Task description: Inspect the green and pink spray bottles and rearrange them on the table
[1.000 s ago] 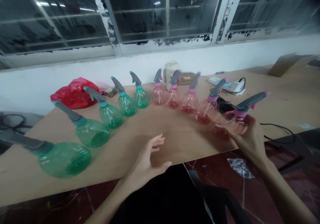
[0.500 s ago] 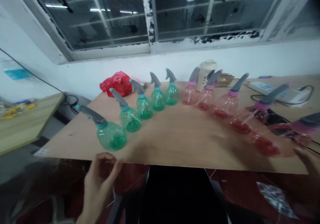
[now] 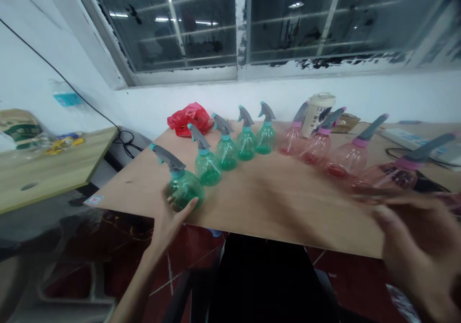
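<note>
My left hand (image 3: pixel 166 224) wraps round the nearest green spray bottle (image 3: pixel 187 185), thumb in front and fingers behind its clear body. The bottle stands at the table's front left, its grey trigger head pointing left. Behind it, several more green spray bottles (image 3: pixel 208 168) form a slanting row toward the back. My right hand (image 3: pixel 418 239) is smeared by motion near the front right edge; whether it grips anything is unclear. Beyond its fingers stand several pink spray bottles (image 3: pixel 347 159) with grey heads. One pink bottle (image 3: pixel 391 173) is partly covered by the right hand.
A red plastic bag (image 3: pixel 190 118), a pale paper cup (image 3: pixel 319 114) and a small brown box (image 3: pixel 345 122) lie along the back. At right is a white power strip (image 3: pixel 406 139) with a cable. A lower wooden table (image 3: pixel 46 174) stands at left.
My left hand has moved up from below the edge and taken hold of the nearest green bottle. My right hand has come in from the far right. The view has shifted left.
</note>
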Demonstrator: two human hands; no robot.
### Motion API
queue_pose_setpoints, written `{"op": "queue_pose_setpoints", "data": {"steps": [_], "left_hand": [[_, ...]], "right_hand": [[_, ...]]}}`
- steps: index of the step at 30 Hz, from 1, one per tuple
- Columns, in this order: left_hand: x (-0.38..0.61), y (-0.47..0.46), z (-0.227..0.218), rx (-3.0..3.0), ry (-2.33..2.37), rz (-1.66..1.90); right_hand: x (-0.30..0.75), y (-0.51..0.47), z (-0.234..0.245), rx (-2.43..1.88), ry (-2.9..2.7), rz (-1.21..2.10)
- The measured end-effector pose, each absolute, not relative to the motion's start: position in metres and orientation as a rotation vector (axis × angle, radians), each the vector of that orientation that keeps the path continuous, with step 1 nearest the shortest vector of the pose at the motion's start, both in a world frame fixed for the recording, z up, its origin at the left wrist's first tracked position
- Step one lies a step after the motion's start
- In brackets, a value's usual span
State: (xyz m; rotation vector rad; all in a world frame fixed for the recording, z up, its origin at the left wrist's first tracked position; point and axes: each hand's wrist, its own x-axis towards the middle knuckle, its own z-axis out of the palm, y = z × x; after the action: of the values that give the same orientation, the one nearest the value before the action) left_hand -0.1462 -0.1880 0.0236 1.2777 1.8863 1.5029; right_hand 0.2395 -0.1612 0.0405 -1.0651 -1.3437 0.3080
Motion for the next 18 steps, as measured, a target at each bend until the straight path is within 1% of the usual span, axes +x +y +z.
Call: {"op": "queue_pose_setpoints", "data": {"steps": [2,5,10,14,18], "left_hand": [[-0.14,-0.196,0.02,1.318,1.912,1.483],[-0.122,-0.203,0.013,1.414,1.914,1.436],[-0.069,-0.184,0.01,1.671,1.8,1.233],[-0.023,-0.151,0.015,1.837,1.668,1.068],[0.012,-0.117,0.021,1.911,1.55,0.954]], "right_hand": [[0.206,-0.151,0.047,-0.928,-1.514,0.456],[0.179,-0.142,0.047,-0.992,-1.77,0.625],[0.159,-0.124,0.047,-0.875,-1.886,0.899],[0.151,-0.099,0.051,-0.81,-1.813,0.971],[0.155,-0.073,0.053,-0.866,-1.692,0.92]]}}
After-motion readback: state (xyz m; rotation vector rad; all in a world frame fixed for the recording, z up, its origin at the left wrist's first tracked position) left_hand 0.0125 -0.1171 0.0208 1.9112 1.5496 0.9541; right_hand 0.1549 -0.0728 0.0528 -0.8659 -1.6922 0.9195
